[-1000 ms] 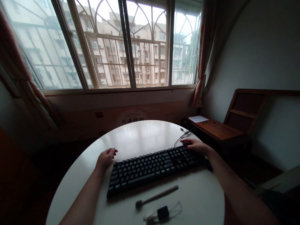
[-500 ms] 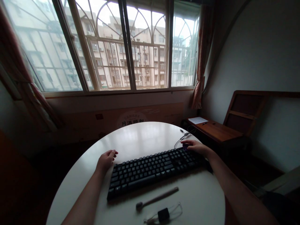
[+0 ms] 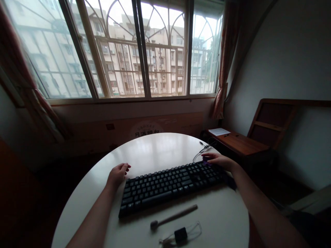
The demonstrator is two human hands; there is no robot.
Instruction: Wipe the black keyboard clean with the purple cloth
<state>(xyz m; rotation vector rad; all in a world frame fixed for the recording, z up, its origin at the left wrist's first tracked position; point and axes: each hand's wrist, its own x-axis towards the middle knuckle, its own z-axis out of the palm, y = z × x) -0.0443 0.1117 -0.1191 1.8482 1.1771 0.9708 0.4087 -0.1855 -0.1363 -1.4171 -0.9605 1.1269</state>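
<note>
A black full-size keyboard (image 3: 160, 187) lies at a slant on a round white table (image 3: 85, 193). My left hand (image 3: 119, 174) rests by its upper left corner, fingers curled; what they hold, if anything, is hidden. Over the upper right corner, my right hand (image 3: 218, 161) is closed on a small dark thing with a purple part (image 3: 205, 161), too dim to name. In front of the keyboard lie a grey-brown toothbrush (image 3: 174, 217) and a wire tool with a black block handle (image 3: 180, 235), which looks like a keycap puller.
A thin dark cable (image 3: 204, 148) is looped on the table behind the keyboard's right end. To the right stands a low wooden bench (image 3: 243, 144) with a white paper sheet (image 3: 219, 132) on it. Beyond the table are a long printed box (image 3: 121, 130) and a barred window.
The view has shifted slightly. My right hand has moved a little to the right over the keyboard's corner. My left hand, the toothbrush and the wire tool stay in place.
</note>
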